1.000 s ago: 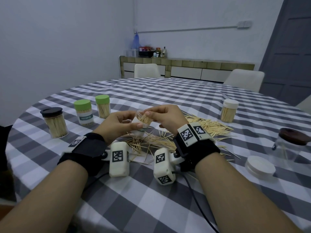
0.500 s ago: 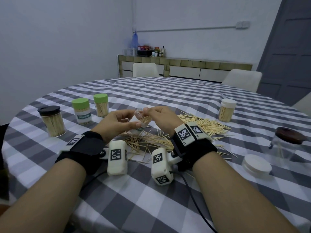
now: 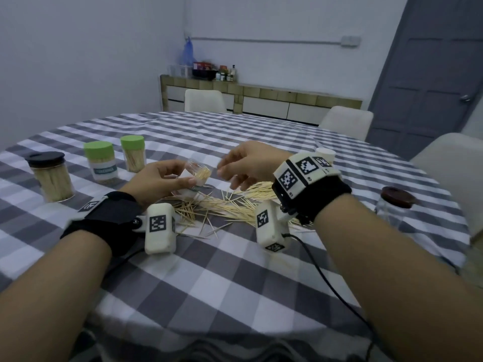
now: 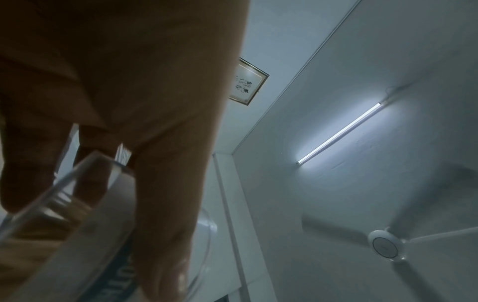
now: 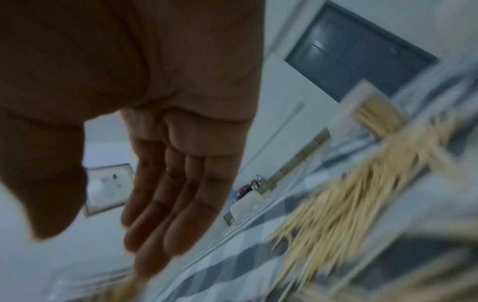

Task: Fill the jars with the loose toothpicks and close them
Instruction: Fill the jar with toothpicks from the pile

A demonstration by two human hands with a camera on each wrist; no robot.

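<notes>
My left hand [image 3: 167, 176] grips a small clear jar [image 3: 196, 173], tilted with its open mouth toward the right and a bundle of toothpicks inside. In the left wrist view my left hand [image 4: 116, 183] has its fingers curled round the labelled jar [image 4: 64, 224]. My right hand [image 3: 235, 171] hovers just right of the jar mouth, apart from it and holding nothing. The right wrist view shows my right hand [image 5: 160, 204] with straight, empty fingers. Loose toothpicks [image 3: 235, 205] lie scattered on the checked tablecloth [image 3: 235, 283] under both hands, and the same toothpicks [image 5: 349, 194] show blurred in the right wrist view.
On the left stand a black-lidded jar [image 3: 51, 176] and two green-lidded jars [image 3: 100, 162] [image 3: 133, 152], all closed with toothpicks inside. A white-lidded jar [image 3: 325, 152] peeks out behind my right wrist. A glass jar with a brown lid [image 3: 394, 205] stands at the right. Chairs ring the far edge.
My right hand was pinching toothpicks at the jar mouth; it has let go and drawn back to the right with fingers loosened. My left hand still holds the jar.
</notes>
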